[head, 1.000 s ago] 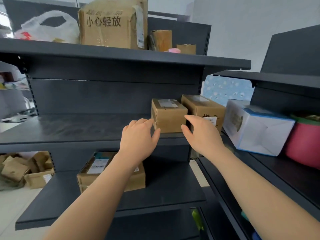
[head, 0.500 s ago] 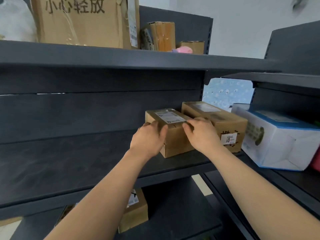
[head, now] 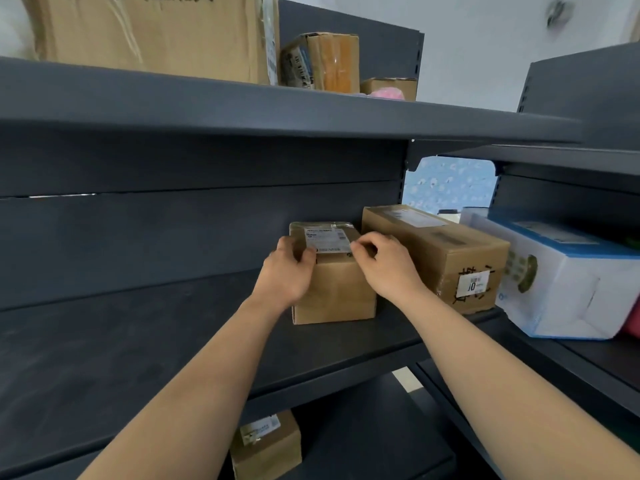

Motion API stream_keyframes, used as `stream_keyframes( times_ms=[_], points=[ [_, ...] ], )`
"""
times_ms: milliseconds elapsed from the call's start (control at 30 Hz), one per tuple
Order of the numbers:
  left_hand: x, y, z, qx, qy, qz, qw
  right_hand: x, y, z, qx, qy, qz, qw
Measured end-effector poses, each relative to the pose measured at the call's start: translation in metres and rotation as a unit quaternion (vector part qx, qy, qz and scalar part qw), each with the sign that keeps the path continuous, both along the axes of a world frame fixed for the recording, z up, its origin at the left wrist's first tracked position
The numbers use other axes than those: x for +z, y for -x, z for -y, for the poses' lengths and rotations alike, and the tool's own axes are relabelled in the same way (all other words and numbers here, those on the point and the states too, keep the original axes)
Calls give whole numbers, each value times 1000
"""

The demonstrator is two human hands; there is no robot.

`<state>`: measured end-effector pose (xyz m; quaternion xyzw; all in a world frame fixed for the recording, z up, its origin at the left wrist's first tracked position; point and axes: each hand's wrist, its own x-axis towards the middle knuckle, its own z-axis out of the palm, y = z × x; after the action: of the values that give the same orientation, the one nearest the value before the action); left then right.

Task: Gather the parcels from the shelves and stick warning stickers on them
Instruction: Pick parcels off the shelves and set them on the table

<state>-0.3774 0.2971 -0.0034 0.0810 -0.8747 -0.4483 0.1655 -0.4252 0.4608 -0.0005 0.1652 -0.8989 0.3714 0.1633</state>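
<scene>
Brown cardboard sits between curled fingers (head: 288, 245) — the left hand (head: 285, 275) grips the small parcel (head: 334, 292) at its upper left edge, the right hand (head: 388, 268) at its upper right, beside the white shipping label (head: 327, 240). It stands on the dark grey middle shelf (head: 138, 341), just beside a longer cardboard parcel (head: 440, 251) — a white-and-blue box (head: 568, 289) lies farther right.

Left of the small box (head: 336, 292), the middle shelf (head: 138, 341) lies bare and open. On its right a long box (head: 433, 244) stands just beside it. The upper shelf (head: 242, 112) hangs well above both.
</scene>
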Motion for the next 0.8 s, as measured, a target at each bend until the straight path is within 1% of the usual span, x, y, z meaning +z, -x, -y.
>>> stream_keyframes(
  times_ms=[100,200,300,433,600,800],
  points=[
    [2,7,2,-12,-60,8,998,1,7,7,13,27,61,998],
    [-4,8,0,-23,-130,9,991,-4,9,11,14,90,115,989],
    [-11,7,-4,-18,-214,-3,977,-9,6,12,11,169,135,976],
    [-17,-9,-13,-28,-273,-37,961,-16,-11,10,24,283,139,949],
    [-20,-50,-32,-23,-295,-83,952,-18,-51,-1,47,355,138,923],
    [-25,-121,-61,-11,-260,-120,958,-19,-126,-27,88,360,92,924]
  ],
)
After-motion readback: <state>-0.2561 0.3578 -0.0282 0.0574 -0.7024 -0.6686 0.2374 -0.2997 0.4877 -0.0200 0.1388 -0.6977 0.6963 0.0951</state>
